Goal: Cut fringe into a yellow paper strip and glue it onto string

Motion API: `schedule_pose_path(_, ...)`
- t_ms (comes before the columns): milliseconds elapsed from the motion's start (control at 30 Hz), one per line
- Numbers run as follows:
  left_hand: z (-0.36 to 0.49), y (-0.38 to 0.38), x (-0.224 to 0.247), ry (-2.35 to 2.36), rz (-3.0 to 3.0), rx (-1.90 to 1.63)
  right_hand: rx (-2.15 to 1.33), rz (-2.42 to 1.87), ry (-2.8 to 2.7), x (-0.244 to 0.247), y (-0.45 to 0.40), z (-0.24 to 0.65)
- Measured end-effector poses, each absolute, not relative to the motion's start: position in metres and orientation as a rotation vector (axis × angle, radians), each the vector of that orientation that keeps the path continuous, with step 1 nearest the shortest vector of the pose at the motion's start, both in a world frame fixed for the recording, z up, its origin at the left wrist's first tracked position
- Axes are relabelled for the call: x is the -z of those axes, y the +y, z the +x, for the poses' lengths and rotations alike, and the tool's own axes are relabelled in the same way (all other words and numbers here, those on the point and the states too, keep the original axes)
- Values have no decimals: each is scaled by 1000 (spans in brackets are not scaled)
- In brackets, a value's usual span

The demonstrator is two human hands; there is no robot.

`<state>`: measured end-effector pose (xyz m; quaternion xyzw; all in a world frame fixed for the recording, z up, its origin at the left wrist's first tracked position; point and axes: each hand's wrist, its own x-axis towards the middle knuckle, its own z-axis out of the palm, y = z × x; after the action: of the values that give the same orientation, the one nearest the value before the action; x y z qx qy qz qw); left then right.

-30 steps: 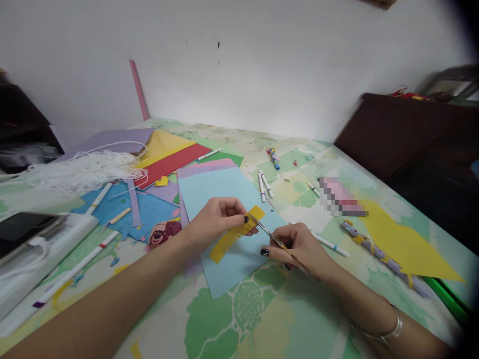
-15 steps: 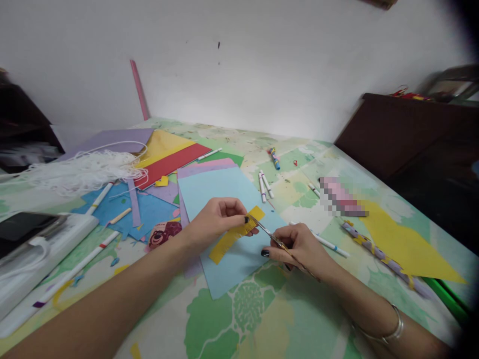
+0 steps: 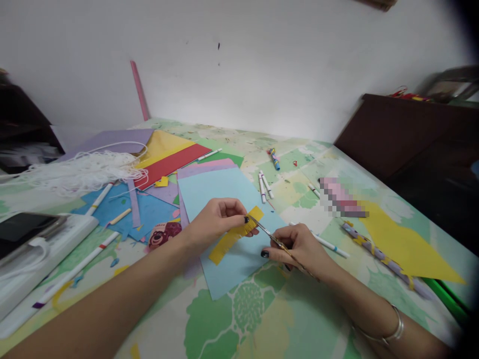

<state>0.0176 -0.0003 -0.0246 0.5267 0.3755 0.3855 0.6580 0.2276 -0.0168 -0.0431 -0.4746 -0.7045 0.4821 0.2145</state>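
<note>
A yellow paper strip (image 3: pixel 223 245) with a fringe of small cuts along one edge is pinched in my left hand (image 3: pixel 220 219), between thumb and fingers. My right hand (image 3: pixel 299 248) is closed round the handles of a pair of scissors (image 3: pixel 277 241). Their blades reach the fringed edge of the strip, close to my left thumb. Under both lies a light blue sheet (image 3: pixel 217 187), on top of purple and pink paper.
White cord (image 3: pixel 86 167), coloured sheets and a power strip (image 3: pixel 48 259) with a phone (image 3: pixel 26 232) lie left. Markers (image 3: pixel 262 187) lie behind my hands. On the right are a yellow sheet (image 3: pixel 407 244) and a decorated purple stick (image 3: pixel 385 259).
</note>
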Motion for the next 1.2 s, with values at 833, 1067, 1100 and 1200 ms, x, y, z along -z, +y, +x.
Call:
schedule_pose_path(833, 18, -1, 24, 839, 1178, -878, -1362, -1315, -1927, 44, -17, 227)
schedule_pose_path(1067, 18, 0, 23, 829, 1182, -852, -1393, -1296, -1904, 44, -18, 225)
schedule_pose_path(1100, 18, 0, 23, 824, 1180, -852, -1384, -1292, -1909, 44, -17, 225)
schedule_pose_path(1200, 18, -1, 24, 826, 1177, -854, -1362, -1298, -1919, 45, -17, 225)
